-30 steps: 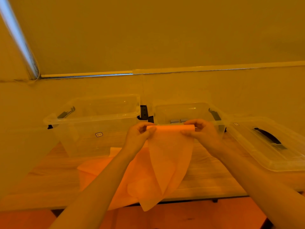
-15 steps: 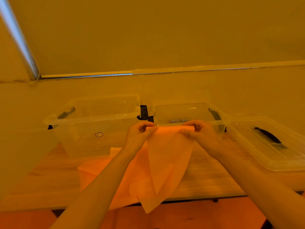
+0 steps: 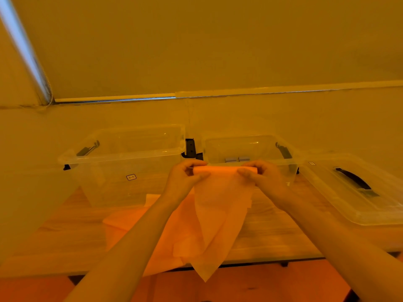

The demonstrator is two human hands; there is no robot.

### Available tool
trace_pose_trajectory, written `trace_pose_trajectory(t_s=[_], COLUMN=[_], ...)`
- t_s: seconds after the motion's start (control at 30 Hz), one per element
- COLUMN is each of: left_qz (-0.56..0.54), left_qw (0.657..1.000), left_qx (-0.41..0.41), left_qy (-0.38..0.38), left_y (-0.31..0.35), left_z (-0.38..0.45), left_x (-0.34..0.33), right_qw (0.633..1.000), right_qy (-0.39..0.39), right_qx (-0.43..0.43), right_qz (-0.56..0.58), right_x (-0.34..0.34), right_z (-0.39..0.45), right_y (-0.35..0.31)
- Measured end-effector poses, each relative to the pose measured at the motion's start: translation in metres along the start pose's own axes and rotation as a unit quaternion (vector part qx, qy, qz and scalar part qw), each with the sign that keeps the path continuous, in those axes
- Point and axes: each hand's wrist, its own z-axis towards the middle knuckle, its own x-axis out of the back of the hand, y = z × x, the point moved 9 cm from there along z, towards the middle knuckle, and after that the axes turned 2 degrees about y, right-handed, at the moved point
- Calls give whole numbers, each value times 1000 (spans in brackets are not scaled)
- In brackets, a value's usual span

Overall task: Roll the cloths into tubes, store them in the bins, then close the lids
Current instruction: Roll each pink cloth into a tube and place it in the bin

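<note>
I hold an orange cloth (image 3: pixel 220 210) up in front of the bins, its top edge rolled into a thin tube. My left hand (image 3: pixel 185 177) pinches the left end of the roll and my right hand (image 3: pixel 259 177) pinches the right end. The rest of the cloth hangs down in a point past the table's front edge. More orange cloth (image 3: pixel 139 227) lies flat on the table beneath it. Two clear bins stand open behind: a large bin (image 3: pixel 122 171) on the left and a smaller bin (image 3: pixel 250 147) on the right.
A clear lid (image 3: pixel 353 192) with a dark handle lies on the table to the right of the smaller bin. The wooden table (image 3: pixel 272 232) meets a plain wall at the back. Black latches hang on the bins' sides.
The rolled top edge has grown a little thicker and the hanging point of the cloth has risen slightly. My hands stay in the same place.
</note>
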Motion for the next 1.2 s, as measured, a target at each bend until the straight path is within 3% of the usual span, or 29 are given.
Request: trace_pose_trajectory(t_s=[1.2], left_qz=[17], left_qw=[1000], left_qx=[4], left_qy=[-5], left_y=[1], left_z=[-4], left_x=[-2], right_qw=[1000], right_qy=[-1], right_qx=[14], right_qz=[9], right_x=[-2], right_z=[-3], right_y=[-2])
